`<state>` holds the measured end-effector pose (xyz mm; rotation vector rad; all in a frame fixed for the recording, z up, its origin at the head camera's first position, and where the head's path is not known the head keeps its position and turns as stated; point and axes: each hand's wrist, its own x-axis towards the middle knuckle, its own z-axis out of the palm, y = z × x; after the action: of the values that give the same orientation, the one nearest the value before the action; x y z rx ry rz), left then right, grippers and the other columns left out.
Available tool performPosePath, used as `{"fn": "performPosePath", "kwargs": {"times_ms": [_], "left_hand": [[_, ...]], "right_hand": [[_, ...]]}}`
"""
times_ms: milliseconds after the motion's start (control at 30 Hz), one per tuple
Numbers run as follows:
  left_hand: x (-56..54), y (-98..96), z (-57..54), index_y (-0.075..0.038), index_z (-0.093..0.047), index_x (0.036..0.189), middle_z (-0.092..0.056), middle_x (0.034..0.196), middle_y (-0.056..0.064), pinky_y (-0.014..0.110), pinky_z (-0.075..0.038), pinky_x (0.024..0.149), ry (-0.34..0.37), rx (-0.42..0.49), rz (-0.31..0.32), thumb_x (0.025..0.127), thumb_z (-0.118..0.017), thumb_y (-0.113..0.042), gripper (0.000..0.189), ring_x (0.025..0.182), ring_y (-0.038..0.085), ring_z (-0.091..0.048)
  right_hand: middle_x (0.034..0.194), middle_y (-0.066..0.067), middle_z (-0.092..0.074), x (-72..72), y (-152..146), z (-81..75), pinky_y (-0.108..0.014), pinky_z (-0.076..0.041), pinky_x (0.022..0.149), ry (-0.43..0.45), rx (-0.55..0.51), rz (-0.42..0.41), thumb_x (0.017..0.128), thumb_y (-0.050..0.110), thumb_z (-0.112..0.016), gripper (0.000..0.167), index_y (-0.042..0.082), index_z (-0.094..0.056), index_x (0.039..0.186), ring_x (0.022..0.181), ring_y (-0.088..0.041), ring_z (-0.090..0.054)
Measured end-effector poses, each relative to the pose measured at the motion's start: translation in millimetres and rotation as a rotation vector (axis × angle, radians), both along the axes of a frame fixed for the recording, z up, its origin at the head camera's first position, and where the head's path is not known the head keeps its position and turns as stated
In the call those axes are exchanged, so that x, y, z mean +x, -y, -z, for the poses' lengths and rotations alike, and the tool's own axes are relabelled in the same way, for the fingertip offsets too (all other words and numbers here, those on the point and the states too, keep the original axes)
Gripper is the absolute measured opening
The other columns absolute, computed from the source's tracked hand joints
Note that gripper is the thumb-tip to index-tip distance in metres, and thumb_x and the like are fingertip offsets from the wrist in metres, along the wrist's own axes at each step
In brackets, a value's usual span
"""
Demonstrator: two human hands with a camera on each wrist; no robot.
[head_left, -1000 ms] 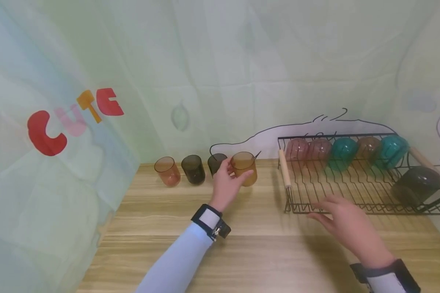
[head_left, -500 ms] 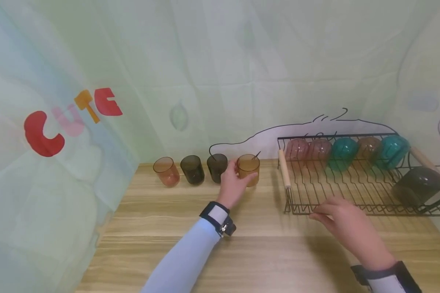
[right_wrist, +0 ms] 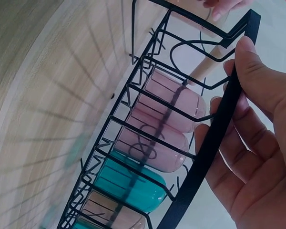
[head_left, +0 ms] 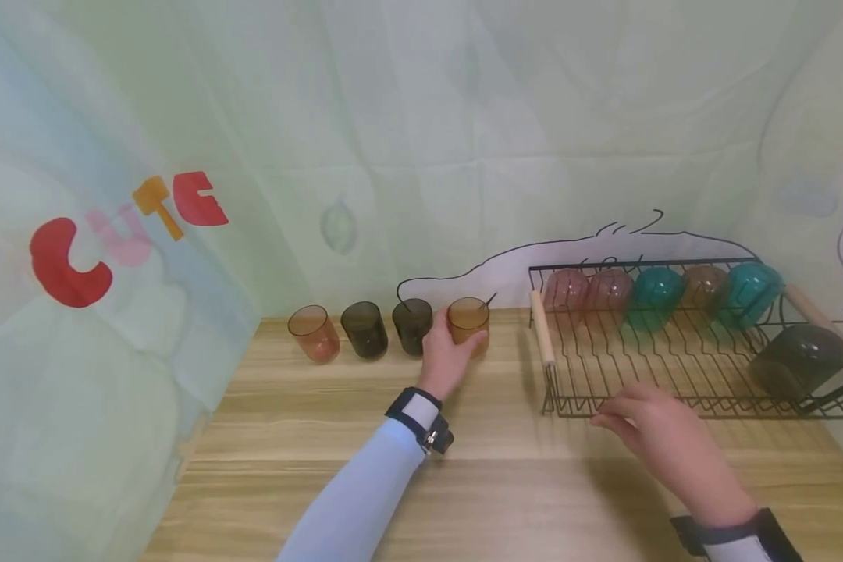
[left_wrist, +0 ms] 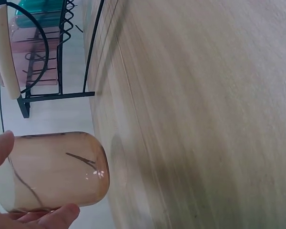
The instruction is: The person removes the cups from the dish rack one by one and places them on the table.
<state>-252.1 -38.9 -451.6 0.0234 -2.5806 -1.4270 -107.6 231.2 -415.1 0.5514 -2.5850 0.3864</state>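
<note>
My left hand (head_left: 444,359) holds an amber glass cup (head_left: 467,314) upright between thumb and fingers, at the right end of a row of cups. In the left wrist view the base of the amber cup (left_wrist: 62,169) is close to the tabletop; whether it touches, I cannot tell. Just left of that hand stand two dark grey cups (head_left: 413,328) (head_left: 364,331) and a reddish cup (head_left: 314,334). At the right, my right hand (head_left: 663,445) grips the front rail of a black wire dish rack (right_wrist: 214,143), thumb on one side and fingers curled behind.
Along the rack's back row lean pink (head_left: 566,290), teal (head_left: 655,297) and brownish (head_left: 705,287) glasses, upside down. A large dark glass (head_left: 801,359) lies at the rack's right end. Wooden handles (head_left: 543,328) flank the rack. A printed curtain (head_left: 407,156) hangs behind the wooden table (head_left: 309,437).
The amber cup has shifted slightly right, away from the dark cups, with my left hand around it. My right thumb and fingers have drawn together at the rack's front rail.
</note>
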Motion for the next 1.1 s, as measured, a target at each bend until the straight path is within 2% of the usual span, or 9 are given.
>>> {"fn": "performPosePath", "kwargs": {"times_ms": [400,667,900,1100], "left_hand": [[-6.0,0.4,6.7,-0.012,-0.035,0.139,-0.053,0.132,0.015,0.042,-0.044,0.101,-0.026,-0.028,-0.036,0.078,-0.074,-0.04,0.077,0.121,0.027,-0.052],[-6.6,1.0,11.4,-0.012,-0.031,0.141,-0.05,0.134,0.015,0.042,-0.042,0.104,0.015,-0.024,-0.037,0.081,-0.071,-0.038,0.076,0.123,0.026,-0.05],[-10.2,0.6,13.2,-0.011,-0.028,0.143,-0.046,0.138,0.015,0.043,-0.04,0.106,0.023,-0.023,-0.039,0.082,-0.069,-0.039,0.079,0.127,0.026,-0.047],[-10.8,-0.2,13.6,-0.009,-0.024,0.144,-0.044,0.14,0.017,0.045,-0.04,0.105,0.034,-0.018,-0.036,0.081,-0.071,-0.039,0.084,0.127,0.028,-0.046]], "right_hand": [[0.075,0.012,-0.059,-1.8,-1.9,4.6,-0.025,-0.052,0.059,-0.021,-0.002,0.003,0.066,0.026,-0.081,0.014,0.022,-0.07,0.075,0.068,-0.004,-0.055],[0.073,0.014,-0.056,0.8,-1.5,5.4,-0.025,-0.051,0.058,-0.013,-0.008,-0.003,0.066,0.025,-0.081,0.014,0.023,-0.071,0.075,0.067,-0.002,-0.053],[0.072,0.014,-0.056,-0.5,-2.0,6.6,-0.024,-0.051,0.057,-0.057,-0.012,-0.017,0.065,0.024,-0.082,0.015,0.022,-0.07,0.074,0.065,-0.002,-0.053],[0.073,0.013,-0.057,-2.3,-2.8,5.6,-0.024,-0.051,0.057,-0.054,-0.014,-0.013,0.065,0.024,-0.082,0.015,0.022,-0.07,0.074,0.065,-0.003,-0.053]]}}
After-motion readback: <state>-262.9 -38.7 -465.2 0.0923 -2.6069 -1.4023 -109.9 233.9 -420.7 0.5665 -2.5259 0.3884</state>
